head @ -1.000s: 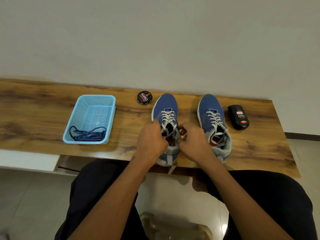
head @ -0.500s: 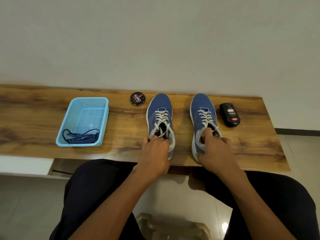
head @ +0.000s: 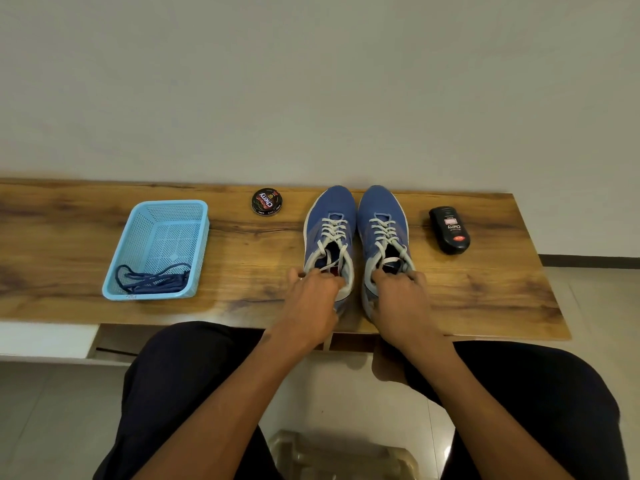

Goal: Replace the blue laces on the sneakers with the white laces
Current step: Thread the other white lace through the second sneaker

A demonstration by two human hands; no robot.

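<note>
Two blue sneakers, left sneaker (head: 329, 230) and right sneaker (head: 381, 230), sit side by side, touching, white-laced, on the wooden table (head: 242, 244). Left hand (head: 311, 299) and right hand (head: 401, 299) each grip a heel collar. Blue laces (head: 152, 280) lie in the basket (head: 138, 237).

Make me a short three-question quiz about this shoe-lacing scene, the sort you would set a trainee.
1. True or false: the dark blue laces lie inside the light blue plastic basket.
2. Which thing stands just right of the two blue sneakers with white laces? A) the round black polish tin B) the black polish bottle C) the basket
3. Fill in: the left hand and the right hand each grip one sneaker at its ____ end.

Key: 1 true; 2 B; 3 heel (the end nearest the person, at the front edge of the wooden table).
</note>
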